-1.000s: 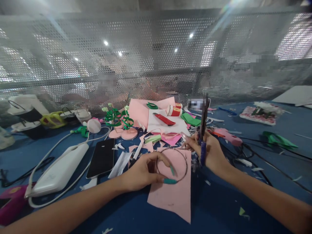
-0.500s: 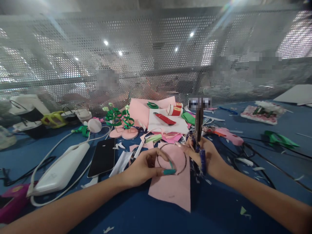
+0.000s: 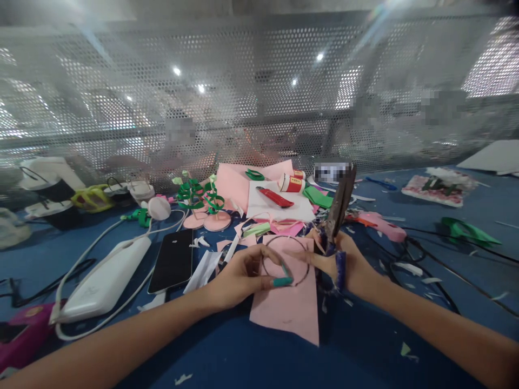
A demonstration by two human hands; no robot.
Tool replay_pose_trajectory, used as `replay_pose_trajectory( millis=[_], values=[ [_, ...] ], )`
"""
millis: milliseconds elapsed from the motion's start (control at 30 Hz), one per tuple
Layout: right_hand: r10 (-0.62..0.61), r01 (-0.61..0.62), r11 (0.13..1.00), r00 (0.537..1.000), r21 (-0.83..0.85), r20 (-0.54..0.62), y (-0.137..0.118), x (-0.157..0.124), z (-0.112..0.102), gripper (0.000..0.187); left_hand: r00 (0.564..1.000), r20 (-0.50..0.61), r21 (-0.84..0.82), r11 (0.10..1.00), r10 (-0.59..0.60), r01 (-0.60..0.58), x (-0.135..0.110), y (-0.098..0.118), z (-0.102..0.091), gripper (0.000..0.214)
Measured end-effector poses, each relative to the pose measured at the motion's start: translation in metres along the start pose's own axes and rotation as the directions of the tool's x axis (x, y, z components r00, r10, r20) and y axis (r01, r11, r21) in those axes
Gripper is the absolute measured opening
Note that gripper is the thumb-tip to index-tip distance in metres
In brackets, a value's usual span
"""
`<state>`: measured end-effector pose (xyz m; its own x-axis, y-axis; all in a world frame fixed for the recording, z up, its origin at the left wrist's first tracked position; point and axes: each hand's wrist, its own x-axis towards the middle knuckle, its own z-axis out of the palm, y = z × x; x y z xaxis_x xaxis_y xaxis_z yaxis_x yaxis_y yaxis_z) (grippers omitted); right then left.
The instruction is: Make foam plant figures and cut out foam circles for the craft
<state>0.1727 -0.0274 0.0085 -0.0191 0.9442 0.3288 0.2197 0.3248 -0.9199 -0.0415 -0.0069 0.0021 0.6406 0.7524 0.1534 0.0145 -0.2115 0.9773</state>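
Observation:
A pink paper sheet (image 3: 290, 302) lies on the blue table (image 3: 243, 356) just in front of me. On it rests a thin wire ring (image 3: 303, 273). My left hand (image 3: 239, 278) pinches the ring's left side with teal-nailed fingers and presses it on the paper. My right hand (image 3: 343, 265) is closed round purple-handled scissors (image 3: 338, 208), blades pointing up and away; its outstretched fingers touch the ring's right side.
A black phone (image 3: 171, 260), a white power bank (image 3: 103, 283) with cables and white paper strips lie to the left. Green paper spirals (image 3: 198, 197), a red knife (image 3: 274, 197), a glue tube (image 3: 290, 184) and scraps crowd the back. Black cables (image 3: 421, 259) run right. A perforated metal screen (image 3: 259, 92) stands behind.
My right hand has moved left onto the ring's right edge, and the scissors now tilt to the right. My left hand keeps its pinch; the ring and paper barely shifted.

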Motion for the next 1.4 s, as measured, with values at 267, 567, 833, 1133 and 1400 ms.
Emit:
replay_pose_trajectory(
  millis=[267, 567, 833, 1133, 1400],
  values=[
    [-0.137, 0.092, 0.975, 0.965, -0.202, -0.224, 0.012, 0.004, 0.002, 0.035, 0.999, 0.019, -0.078, 0.996, 0.048, -0.046, 0.001, 0.004, 0.003, 0.018],
    [-0.187, 0.103, 0.96, 0.928, -0.26, -0.322, 0.016, 0.006, -0.006, 0.029, 0.999, -0.03, -0.026, 0.999, 0.043, -0.044, 0.001, 0.004, 0.003, 0.021],
    [-0.032, 0.041, 0.996, 0.994, 0.077, -0.103, -0.006, 0.007, -0.002, 0.041, 0.999, -0.028, -0.001, 1.0, -0.014, 0.014, 0.001, 0.005, 0.004, 0.022],
    [0.03, -0.019, 0.998, 0.978, -0.055, 0.204, 0.003, -0.005, -0.003, 0.035, 0.989, 0.143, 0.001, 1.0, -0.028, 0.028, -0.002, 0.007, 0.005, 0.012],
    [-0.085, 0.002, 0.958, 0.957, -0.288, -0.278, 0.012, 0.013, -0.02, 0.026, 0.995, -0.066, 0.108, 0.991, -0.073, 0.08, -0.003, 0.007, 0.007, 0.022]
  ],
)
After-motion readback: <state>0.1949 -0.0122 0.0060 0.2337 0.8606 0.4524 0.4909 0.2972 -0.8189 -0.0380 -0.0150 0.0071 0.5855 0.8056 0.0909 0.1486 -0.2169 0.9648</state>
